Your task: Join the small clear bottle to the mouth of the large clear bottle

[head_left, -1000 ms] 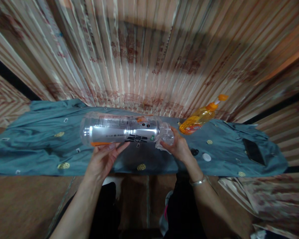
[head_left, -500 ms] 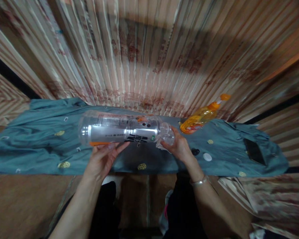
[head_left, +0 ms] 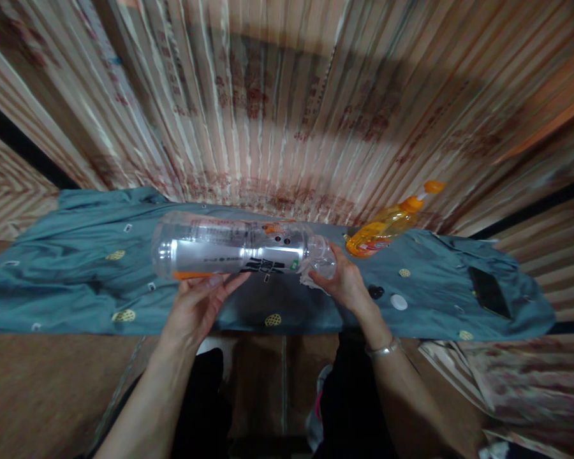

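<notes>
A large clear plastic bottle [head_left: 220,248] with a printed label lies sideways between my hands, its neck end to the right. My left hand [head_left: 201,303] supports it from the near side, thumb and fingers against the lower edge by an orange strip. Around the neck end, my right hand [head_left: 342,277] is closed, with fingers partly behind the clear plastic. A crumpled white tissue-like scrap [head_left: 310,280] shows under the neck, beside the right fingers; whether that hand touches it I cannot tell.
Beyond my right hand stands a yellow dish-soap bottle [head_left: 382,228] with an orange pump top. A small black object [head_left: 375,292], a white round disc [head_left: 398,301] and a dark phone [head_left: 488,292] lie on the teal cloth [head_left: 86,274]. A striped curtain [head_left: 277,127] hangs behind.
Both hands keep the same hold on the clear bottle. Only a very slight shift of the whole view shows.
</notes>
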`<state>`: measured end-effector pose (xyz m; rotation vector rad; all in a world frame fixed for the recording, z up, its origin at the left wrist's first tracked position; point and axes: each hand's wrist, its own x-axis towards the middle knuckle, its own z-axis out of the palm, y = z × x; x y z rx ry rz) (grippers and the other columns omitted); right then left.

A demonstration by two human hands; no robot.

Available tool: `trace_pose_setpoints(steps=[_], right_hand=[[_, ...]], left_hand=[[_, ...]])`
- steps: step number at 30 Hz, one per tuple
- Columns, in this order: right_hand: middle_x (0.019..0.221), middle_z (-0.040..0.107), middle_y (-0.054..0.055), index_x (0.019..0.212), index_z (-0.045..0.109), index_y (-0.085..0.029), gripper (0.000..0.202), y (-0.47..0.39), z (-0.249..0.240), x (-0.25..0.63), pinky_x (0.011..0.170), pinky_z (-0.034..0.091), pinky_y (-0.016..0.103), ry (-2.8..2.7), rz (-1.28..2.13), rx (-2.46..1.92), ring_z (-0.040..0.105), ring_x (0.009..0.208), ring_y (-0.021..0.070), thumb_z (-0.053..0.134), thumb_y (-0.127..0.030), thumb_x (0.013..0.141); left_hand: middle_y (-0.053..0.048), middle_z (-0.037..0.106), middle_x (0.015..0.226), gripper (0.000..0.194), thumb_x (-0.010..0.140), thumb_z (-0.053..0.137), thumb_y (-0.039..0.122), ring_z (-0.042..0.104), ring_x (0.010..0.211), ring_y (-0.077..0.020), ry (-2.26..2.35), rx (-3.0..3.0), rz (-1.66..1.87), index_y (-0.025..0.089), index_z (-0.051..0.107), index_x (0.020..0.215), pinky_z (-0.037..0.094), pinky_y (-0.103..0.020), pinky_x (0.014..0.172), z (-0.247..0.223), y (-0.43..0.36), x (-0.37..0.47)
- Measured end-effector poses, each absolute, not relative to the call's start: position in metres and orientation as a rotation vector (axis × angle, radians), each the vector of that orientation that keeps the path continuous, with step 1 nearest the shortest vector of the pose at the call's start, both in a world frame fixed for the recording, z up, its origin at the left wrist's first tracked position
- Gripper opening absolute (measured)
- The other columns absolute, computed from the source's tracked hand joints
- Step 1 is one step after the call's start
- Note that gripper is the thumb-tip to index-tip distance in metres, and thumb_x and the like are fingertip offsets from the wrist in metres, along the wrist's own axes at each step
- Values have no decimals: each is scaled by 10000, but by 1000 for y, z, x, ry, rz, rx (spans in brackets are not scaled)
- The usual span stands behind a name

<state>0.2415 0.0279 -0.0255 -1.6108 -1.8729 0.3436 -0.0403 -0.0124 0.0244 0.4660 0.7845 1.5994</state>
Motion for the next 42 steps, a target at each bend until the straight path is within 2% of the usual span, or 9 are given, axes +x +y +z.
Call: trace_pose_setpoints(steps=[4,9,15,20,24,30,36,42], right_hand=[[1252,767,127,1411,553,-206,692,28,-25,241,952,612,452,-1865,343,-1610,757,1118,330,776,-321,766],[1246,771,122,1405,562,-203,681,28,-25,241,944,612,435,-1862,346,-1608,759,1112,320,772,-322,768],[1262,763,149,1402,558,-168,686,29,-28,242,953,614,443,-1863,330,-1612,759,1121,326,765,-336,770],[1293,752,147,1414,547,-178,703,30,-30,241,974,608,448,-1854,299,-1589,748,1151,322,769,-333,765],[1276,760,142,1414,549,-189,706,30,-30,241,960,613,445,-1856,305,-1597,753,1139,325,772,-341,762],[1269,761,141,1411,548,-180,693,30,-29,242,964,614,442,-1855,325,-1595,757,1130,320,757,-351,773],[1293,753,136,1413,546,-194,704,30,-30,241,987,608,458,-1848,312,-1588,748,1156,325,772,-337,762],[1291,753,143,1416,549,-194,689,30,-30,240,979,611,464,-1858,298,-1596,750,1154,345,765,-353,782]], left_hand=[[43,736,594,370,417,1036,208,720,637,-158,783,490,1587,218,734,630,708,-434,751,21,-12,-42],[29,753,633,331,469,1007,204,737,677,-196,796,515,1575,228,737,659,675,-532,863,18,-12,-45],[13,772,646,400,395,1035,200,755,699,-197,792,466,1584,228,730,652,698,-429,752,23,-11,-40],[26,757,614,386,394,1038,212,742,670,-179,792,473,1584,217,742,642,701,-411,741,23,-12,-40],[35,761,624,390,407,1038,219,744,673,-183,791,486,1580,230,741,659,698,-422,758,22,-12,-40],[8,805,745,399,452,1022,240,777,765,-248,799,513,1575,261,750,743,677,-520,843,18,-10,-41],[50,743,619,359,478,1007,195,759,675,-189,770,517,1567,237,702,663,698,-447,788,20,-10,-42],[39,783,691,346,492,1015,221,777,753,-205,778,510,1560,249,743,705,694,-458,829,18,-10,-44]])
